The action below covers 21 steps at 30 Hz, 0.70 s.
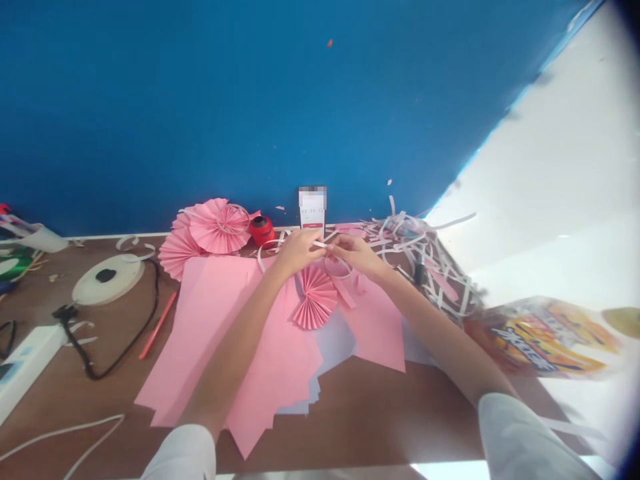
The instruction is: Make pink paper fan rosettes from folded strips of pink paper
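Observation:
My left hand and my right hand meet at the middle of the table, fingertips nearly touching. Both pinch a thin white strip, whose curled end hangs below my right fingers. Just beneath the hands lies a pleated pink paper fan, opened into a partial circle. It rests on pink paper sheets with zigzag-cut edges, and pale lilac paper shows under them. Two finished-looking round pink rosettes overlap at the back left.
A phone with a timer leans on the blue wall behind my hands, beside a red round object. Tangled white strips heap at the right, near a snack bag. On the left are a white disc, a red pen and a power strip.

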### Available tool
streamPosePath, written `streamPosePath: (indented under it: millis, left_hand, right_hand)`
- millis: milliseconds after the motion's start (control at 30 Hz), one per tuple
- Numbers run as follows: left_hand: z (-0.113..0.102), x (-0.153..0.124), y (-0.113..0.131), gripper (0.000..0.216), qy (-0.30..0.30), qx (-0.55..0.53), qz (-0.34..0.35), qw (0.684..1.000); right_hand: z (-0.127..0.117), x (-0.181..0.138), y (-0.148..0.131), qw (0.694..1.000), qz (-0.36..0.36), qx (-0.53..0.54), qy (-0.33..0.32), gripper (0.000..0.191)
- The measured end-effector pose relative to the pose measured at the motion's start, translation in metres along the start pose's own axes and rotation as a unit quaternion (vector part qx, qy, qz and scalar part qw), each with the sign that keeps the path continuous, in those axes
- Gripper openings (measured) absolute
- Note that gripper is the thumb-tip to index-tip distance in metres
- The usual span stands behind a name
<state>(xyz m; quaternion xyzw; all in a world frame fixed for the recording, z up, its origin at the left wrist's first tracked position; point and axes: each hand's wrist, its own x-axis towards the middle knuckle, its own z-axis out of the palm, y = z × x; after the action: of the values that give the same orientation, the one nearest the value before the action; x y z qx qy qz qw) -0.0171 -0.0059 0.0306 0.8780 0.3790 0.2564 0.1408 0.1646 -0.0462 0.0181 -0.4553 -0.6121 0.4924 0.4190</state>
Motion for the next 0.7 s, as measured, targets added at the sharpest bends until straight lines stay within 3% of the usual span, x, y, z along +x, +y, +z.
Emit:
streamPosePath:
  millis: [267,567,700]
  left_hand:
    - [-0.0039,-0.0009,-0.0082,0.020,-0.025,-0.112,-0.002,0.993]
    - [-0.0004,0.0006,-0.0056,0.014,-0.016,-0.063,0.000,0.998]
    - [0.0022,-0.0002,-0.0043,0.019,-0.038,-0.132,0.005,0.990]
  right_hand:
    - [-0.0043,0.0011,0.0025,0.999,-0.016,-0.042,-0.018,0.035]
    - [-0.0012,-0.0006,0.0031,0.998,-0.010,-0.056,-0.019,0.035]
    - [-0.0041,0.0004,0.0069,0.997,-0.019,-0.075,-0.016,0.033]
